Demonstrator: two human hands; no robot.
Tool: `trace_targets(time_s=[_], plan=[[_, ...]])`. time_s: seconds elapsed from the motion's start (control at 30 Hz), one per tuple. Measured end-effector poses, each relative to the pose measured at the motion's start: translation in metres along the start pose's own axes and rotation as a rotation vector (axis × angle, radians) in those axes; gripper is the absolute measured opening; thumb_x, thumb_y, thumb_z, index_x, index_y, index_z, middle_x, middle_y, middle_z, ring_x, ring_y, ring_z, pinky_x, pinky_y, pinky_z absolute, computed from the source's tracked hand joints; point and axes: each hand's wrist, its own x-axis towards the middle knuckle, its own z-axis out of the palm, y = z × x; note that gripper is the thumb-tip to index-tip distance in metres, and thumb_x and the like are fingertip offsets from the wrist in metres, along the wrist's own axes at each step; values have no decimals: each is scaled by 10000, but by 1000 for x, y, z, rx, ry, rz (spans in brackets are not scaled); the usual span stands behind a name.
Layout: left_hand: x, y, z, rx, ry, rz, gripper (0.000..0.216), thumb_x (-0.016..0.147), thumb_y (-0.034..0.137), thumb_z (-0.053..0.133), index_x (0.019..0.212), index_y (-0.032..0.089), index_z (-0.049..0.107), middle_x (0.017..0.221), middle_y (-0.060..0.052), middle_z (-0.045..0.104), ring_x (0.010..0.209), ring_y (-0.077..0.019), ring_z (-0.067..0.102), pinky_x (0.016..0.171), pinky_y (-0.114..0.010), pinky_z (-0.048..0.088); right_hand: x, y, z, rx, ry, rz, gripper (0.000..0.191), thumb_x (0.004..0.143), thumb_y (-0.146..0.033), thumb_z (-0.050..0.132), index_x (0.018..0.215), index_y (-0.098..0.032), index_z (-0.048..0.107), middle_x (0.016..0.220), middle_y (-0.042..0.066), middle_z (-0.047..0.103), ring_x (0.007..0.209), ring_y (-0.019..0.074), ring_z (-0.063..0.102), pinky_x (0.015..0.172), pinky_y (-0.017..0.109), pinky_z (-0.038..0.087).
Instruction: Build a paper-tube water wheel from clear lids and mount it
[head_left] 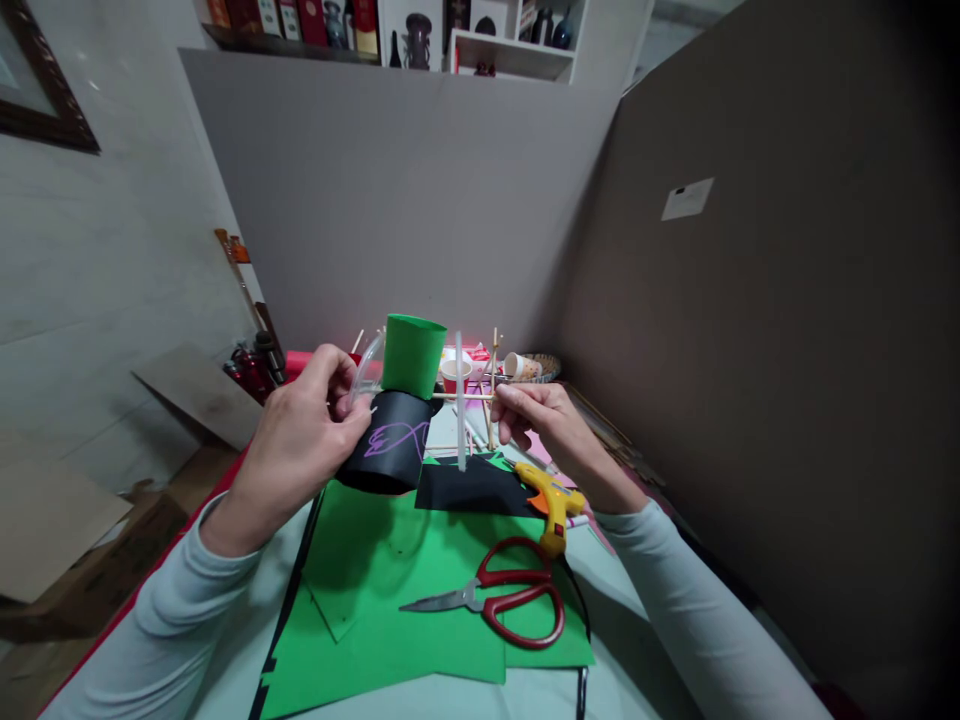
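Observation:
My left hand (304, 430) is closed around the lower end of a bent clear plastic strip (367, 368), fingers against a black paper cylinder (390, 445) with a purple looped drawing. On top of that cylinder stands a green paper cup shape (414, 355), slightly tilted. A thin wooden stick (474, 397) runs sideways from behind the cylinders. My right hand (536, 410) pinches its far end. A straight translucent strip (460, 400) hangs upright across the stick, between the hands. Whether the stick passes through the cylinders is hidden.
Green sheets (375, 610) and a black piece (476, 487) cover the table below. Red-handled scissors (495, 595) lie on the green, beside a yellow glue gun (556, 505). Paper cups (521, 367) and sticks stand farther back. Grey panels (420, 200) rise behind and at right.

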Motion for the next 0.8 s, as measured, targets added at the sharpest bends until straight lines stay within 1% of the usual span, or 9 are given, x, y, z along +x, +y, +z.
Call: trace_targets(time_s=[0.17,0.33,0.5,0.67,0.8], plan=[[4,-5,-2,-151,-69,0,212,785,361,665,846,253,494,747,47,502,626,-142,481,598,-328,381,0,0,1,9,-7,14,458,898,-591,647,685,-188,689,536,18,661,430,95,500,438,225,346],[8,-7,-1,-242,-71,-3,234,756,352,691,850,252,501,749,50,497,600,-124,458,548,-300,368,1,-1,2,7,-19,18,464,886,-590,653,662,-185,679,523,19,659,405,84,487,425,218,341],[9,-9,0,-233,-14,0,261,744,352,719,863,245,512,726,56,488,575,-119,426,519,-300,340,1,-1,2,6,-30,11,479,875,-616,659,672,-183,677,523,16,660,402,83,484,418,217,344],[8,-8,0,-272,10,2,287,748,348,746,886,242,517,747,56,492,608,-126,456,569,-308,378,1,-2,3,6,-31,6,486,873,-625,663,673,-182,672,525,15,661,405,83,491,417,218,352],[5,-5,3,-291,39,16,294,741,340,755,885,248,516,748,55,495,612,-133,456,571,-320,369,0,-2,5,9,-27,5,475,885,-606,659,682,-177,674,528,11,660,401,79,501,416,210,355]])
